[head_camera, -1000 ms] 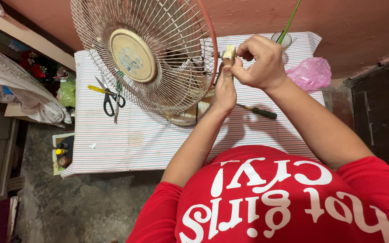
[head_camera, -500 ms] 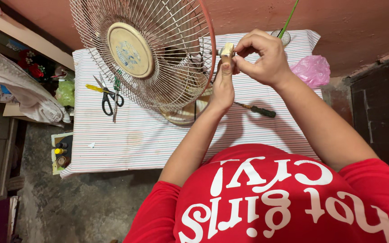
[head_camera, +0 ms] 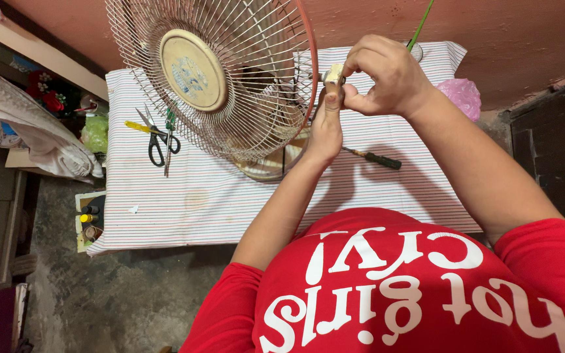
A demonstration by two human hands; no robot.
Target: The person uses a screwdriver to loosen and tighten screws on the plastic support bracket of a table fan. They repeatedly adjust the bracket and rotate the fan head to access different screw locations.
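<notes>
My right hand [head_camera: 384, 77] now sits a little higher and closer to the fan guard [head_camera: 230, 78], curling more over the small cream part [head_camera: 333, 73]; my left hand [head_camera: 325, 127] rises with it

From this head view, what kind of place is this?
Probably a home repair corner, not a proper shop: a striped cloth-covered table holding an old fan, scissors and a screwdriver, a bare concrete floor, household clutter at the side.

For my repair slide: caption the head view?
Both hands, left and right, grip a small part beside the fan.
</notes>
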